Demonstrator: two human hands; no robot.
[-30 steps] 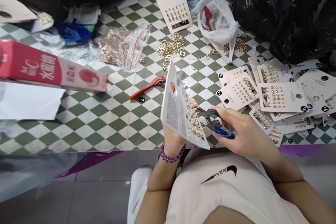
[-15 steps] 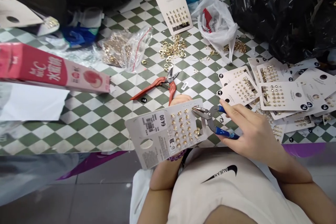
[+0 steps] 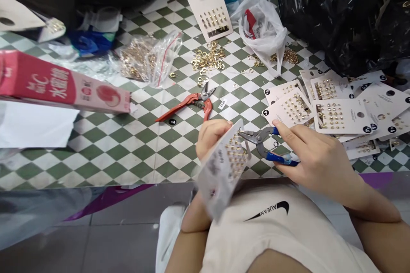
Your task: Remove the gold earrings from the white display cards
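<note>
Studded card tilts against the left fingers.

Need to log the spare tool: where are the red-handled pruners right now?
In the head view, the red-handled pruners lie on the checkered tablecloth, just beyond the left hand, below the gold rings.

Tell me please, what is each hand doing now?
Left hand: closed, holding the earring card.
Right hand: closed around the blue handles of the pliers.
</note>
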